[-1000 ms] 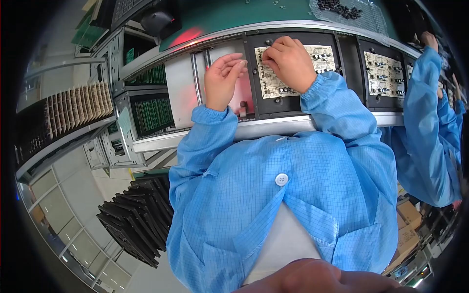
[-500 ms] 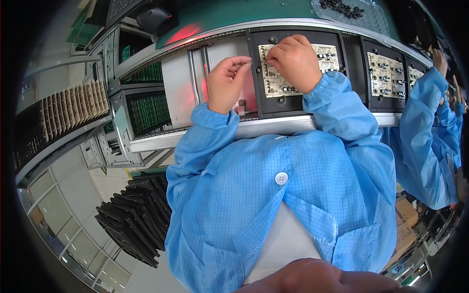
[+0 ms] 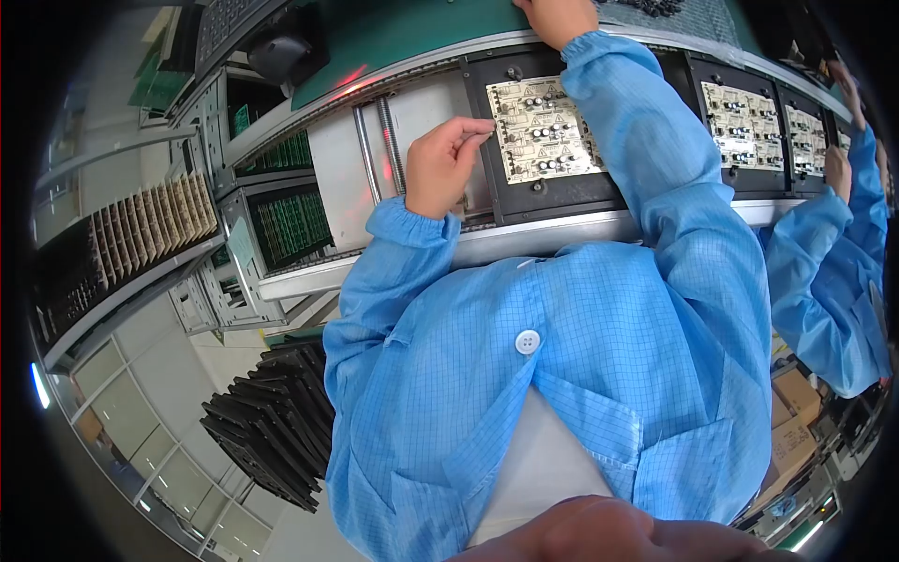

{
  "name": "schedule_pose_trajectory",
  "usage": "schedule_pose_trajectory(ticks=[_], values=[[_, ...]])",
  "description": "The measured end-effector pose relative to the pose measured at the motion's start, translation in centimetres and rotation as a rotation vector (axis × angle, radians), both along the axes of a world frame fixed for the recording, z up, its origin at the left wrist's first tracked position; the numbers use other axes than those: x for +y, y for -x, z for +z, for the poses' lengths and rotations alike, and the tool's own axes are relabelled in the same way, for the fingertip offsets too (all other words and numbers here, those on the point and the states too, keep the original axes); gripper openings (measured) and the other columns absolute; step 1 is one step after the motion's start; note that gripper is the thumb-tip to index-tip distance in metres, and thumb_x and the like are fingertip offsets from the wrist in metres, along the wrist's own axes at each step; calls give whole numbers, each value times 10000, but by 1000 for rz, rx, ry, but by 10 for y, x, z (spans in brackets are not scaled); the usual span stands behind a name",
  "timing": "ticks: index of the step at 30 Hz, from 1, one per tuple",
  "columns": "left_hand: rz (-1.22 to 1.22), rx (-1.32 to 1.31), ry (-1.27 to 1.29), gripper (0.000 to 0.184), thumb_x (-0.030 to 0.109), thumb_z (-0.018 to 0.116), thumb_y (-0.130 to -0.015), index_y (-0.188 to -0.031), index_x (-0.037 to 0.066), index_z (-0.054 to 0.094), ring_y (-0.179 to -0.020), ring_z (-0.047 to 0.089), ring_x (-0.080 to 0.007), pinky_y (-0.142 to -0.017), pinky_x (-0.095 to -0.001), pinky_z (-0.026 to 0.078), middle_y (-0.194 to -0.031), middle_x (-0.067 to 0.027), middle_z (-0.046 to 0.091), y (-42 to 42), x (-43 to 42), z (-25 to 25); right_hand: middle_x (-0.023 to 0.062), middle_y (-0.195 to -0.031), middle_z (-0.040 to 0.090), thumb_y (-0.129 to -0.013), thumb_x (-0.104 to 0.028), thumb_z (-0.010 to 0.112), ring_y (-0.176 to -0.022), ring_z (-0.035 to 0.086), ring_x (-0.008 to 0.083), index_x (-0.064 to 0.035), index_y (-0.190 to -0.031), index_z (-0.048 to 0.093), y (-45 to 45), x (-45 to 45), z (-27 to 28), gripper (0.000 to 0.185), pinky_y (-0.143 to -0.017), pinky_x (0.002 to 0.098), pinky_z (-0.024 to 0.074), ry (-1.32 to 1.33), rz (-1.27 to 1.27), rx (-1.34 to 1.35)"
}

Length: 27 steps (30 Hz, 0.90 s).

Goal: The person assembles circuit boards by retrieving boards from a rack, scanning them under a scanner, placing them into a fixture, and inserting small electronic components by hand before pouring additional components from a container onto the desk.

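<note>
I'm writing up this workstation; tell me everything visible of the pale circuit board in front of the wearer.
The pale, flat circuit board lies in a black carrier, bearing dark printed markings and rows of small components, some dark and rounded. The right sleeve hides its right part. The left hand is by its left edge; contact is unclear.

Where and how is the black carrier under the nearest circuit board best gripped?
Probably by the left border of the black carrier, coming from the left hand's side. The carrier lies flat and extends past the circuit board, leaving an edge to grip; the right sleeve covers much of its right.
</note>
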State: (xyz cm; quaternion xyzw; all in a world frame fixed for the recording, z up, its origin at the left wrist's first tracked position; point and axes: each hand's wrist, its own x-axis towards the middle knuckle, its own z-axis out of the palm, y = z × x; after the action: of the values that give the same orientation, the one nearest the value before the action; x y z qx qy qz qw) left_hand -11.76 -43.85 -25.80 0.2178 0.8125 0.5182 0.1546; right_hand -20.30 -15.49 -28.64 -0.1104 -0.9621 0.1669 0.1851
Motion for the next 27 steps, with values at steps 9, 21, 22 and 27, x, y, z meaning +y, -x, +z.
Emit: schedule_pose_trajectory(ticks=[9, 21, 22, 27], values=[[-98, -60, -66, 172, 3, 676, -972, -1107, 39, 777, -672, 645, -65, -603, -244, 543, -924, -25, 787, 11, 1, 1, 206, -981, 673, -1022, -239, 606, -916, 688, 421, -44, -1006, 607, -9, 3, -18, 195, -782, 516, 553, 120, 36, 93], [-99, 523, 33, 150, 28, 738, -896, -1007, 104, 805, -770, 720, -190, -702, -318, 564, -951, -38, 779, -5, 12, 15, 51, -979, 703, -1083, -214, 604, -818, 657, 145, -46, -1208, 686, -107, -16, 18, 224, -752, 287, 544, 669, 219, 98], [-120, 600, 104, 140, 48, 751, -876, -980, 123, 809, -795, 714, -211, -713, -336, 540, -941, -28, 767, -12, 14, 21, 37, -1000, 684, -1097, -208, 586, -832, 632, 128, -36, -1241, 673, -113, -16, 21, 241, -767, 271, 534, 753, 165, 18], [-196, 665, 234, 114, 95, 766, -860, -954, 153, 797, -797, 691, -219, -698, -360, 472, -918, 4, 741, -20, 22, 11, -10, -1002, 685, -1089, -189, 600, -855, 609, 88, -50, -1267, 693, -136, -13, 3, 245, -778, 247, 518, 911, 183, 133]])
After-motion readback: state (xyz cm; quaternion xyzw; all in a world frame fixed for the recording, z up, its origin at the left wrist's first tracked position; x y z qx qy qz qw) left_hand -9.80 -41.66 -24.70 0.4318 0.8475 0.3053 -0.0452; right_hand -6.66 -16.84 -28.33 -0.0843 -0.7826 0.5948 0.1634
